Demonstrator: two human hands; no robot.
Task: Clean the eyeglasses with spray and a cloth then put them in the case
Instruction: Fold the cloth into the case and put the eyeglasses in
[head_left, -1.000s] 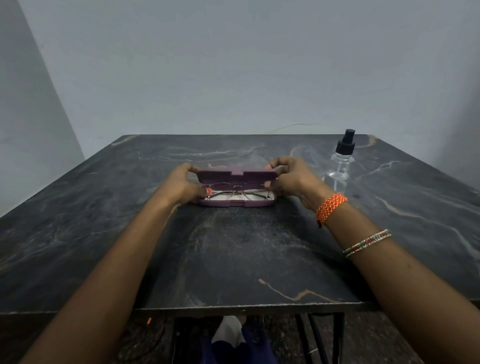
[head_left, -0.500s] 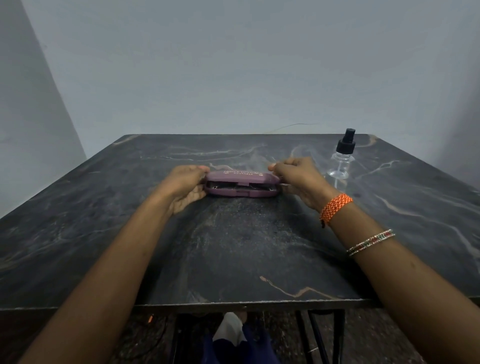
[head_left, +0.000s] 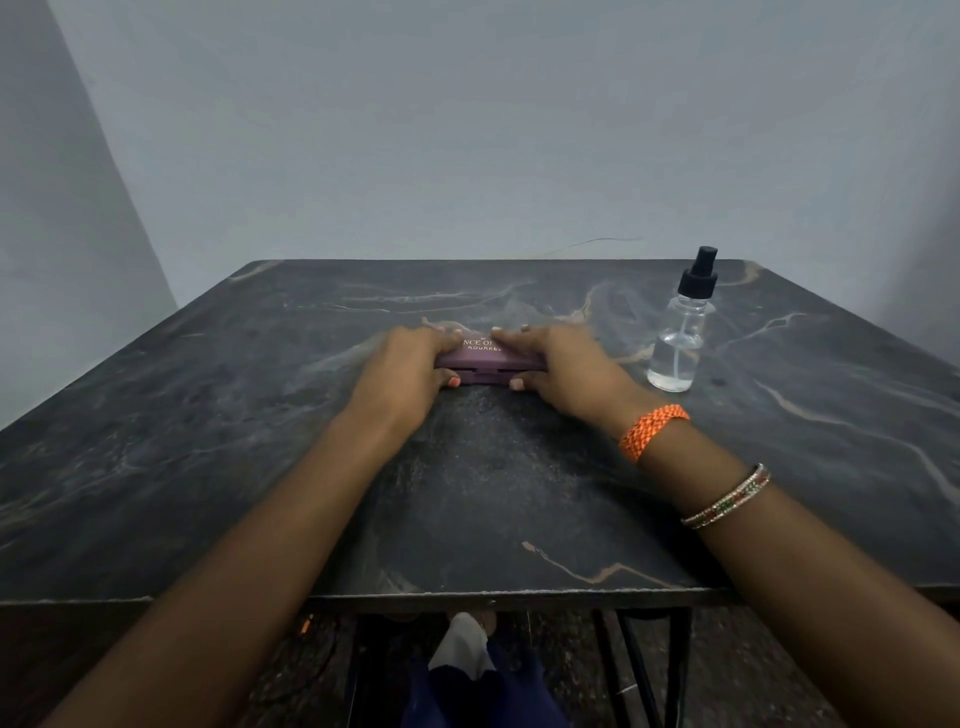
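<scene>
Pressing down on the purple case (head_left: 488, 361) with both hands, I have it lying flat near the middle of the dark marbled tabletop (head_left: 260, 467), its lid down and only a thin seam showing along the near edge. My left hand (head_left: 402, 364) covers the case's 9 o'clock end, fingers laid across the lid and the thumb tucked against the front edge, so that grip is wrapped round that end. My right hand (head_left: 563, 364) does the same at the 3 o'clock end, fingers stretched over the top toward the gold lettering and the thumb set against the front, pinching the case between them. The eyeglasses are out of sight; I cannot tell from here whether they lie inside. A clear spray bottle (head_left: 678, 338) with a black pump top stands upright at about 2 o'clock from the case, just beyond my right hand and apart from it, with a little liquid in its base. An orange woven band (head_left: 652, 431) circles my right wrist, and thin beaded bangles (head_left: 727, 499) sit farther up that forearm.
</scene>
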